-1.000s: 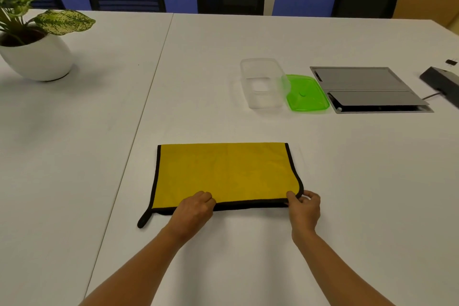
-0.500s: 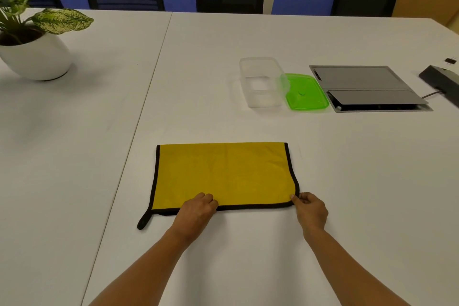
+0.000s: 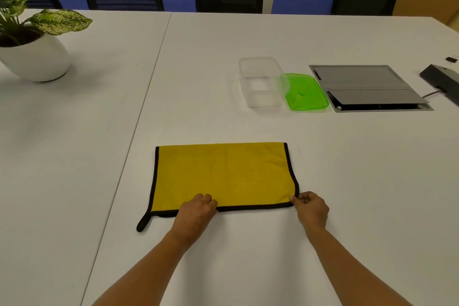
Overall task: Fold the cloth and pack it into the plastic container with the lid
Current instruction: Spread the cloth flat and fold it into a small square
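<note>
Fingers of the left hand curl gripping the cloth at its near hem; the right hand pinches its corner; the cloth runs left-right.

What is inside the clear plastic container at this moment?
It looks empty: the white table shows through the clear container. The green lid lies beside it, so nothing hides the inside; the yellow cloth lies on the table.
</note>
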